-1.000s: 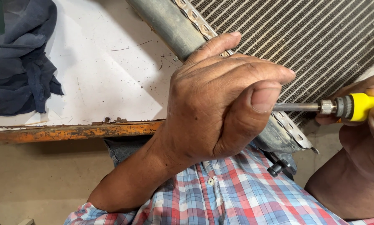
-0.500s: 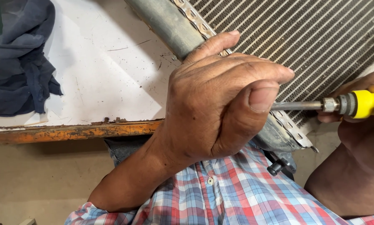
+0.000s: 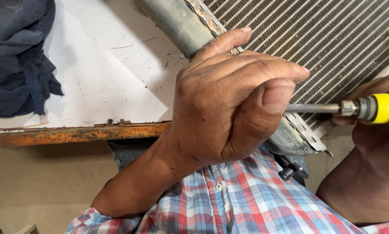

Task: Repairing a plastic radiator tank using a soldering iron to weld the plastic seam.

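The left hand [image 3: 229, 99] is closed around the grey side tank [image 3: 177, 21] of a finned radiator [image 3: 333, 39], thumb pressed to the metal shaft of a yellow-handled screwdriver [image 3: 367, 108]. The right hand [image 3: 376, 134] grips that handle at the frame's right edge. A dark blue cloth [image 3: 17, 60] lies on the white, rusty-edged table [image 3: 108, 73].

We wear a plaid shirt [image 3: 246, 203] checked in red, blue and white, with a small pale button on its front. Our left hand [image 3: 229, 108] and right hand [image 3: 376, 130] are bare; the sleeves seem rolled up.
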